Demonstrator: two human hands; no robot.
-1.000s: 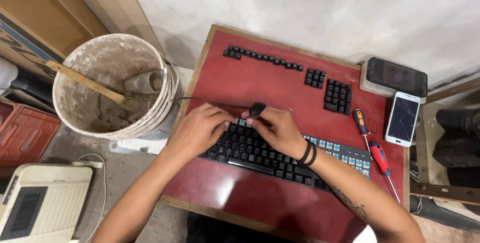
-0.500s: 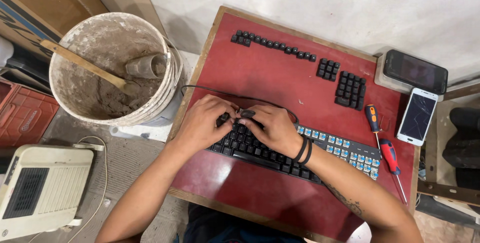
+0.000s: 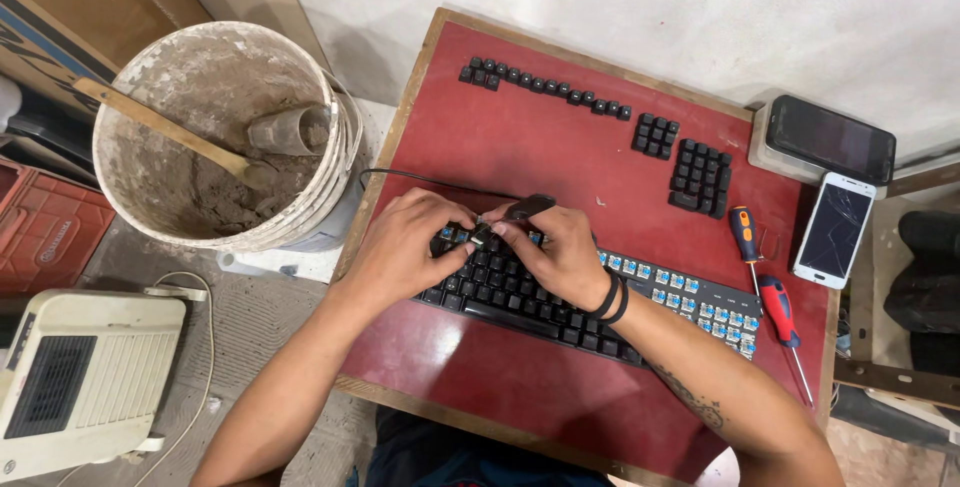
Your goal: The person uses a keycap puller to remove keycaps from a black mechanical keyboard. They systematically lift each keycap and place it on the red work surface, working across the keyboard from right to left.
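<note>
Tabletop (image 3: 520,147): dark red surface, bare light-brown wood rim. Keyboard (image 3: 560,297) near the front edge: black body and black caps on its left part; towards the right edge, exposed switches are light blue on a grey plate. Loose keycaps (image 3: 545,87) along the far edge: black, in a row and two blocks. Two screwdrivers (image 3: 760,277) by the right edge: one handle orange and dark blue, the other red and black. Wristbands (image 3: 610,299): black. Right forearm carries a dark tattoo pattern. Off the tabletop: bucket (image 3: 330,137) white, caked grey-brown; phone (image 3: 832,231) white-framed, dark cracked screen; second phone (image 3: 830,139) black; crate (image 3: 45,232) red; heater (image 3: 80,377) cream.
</note>
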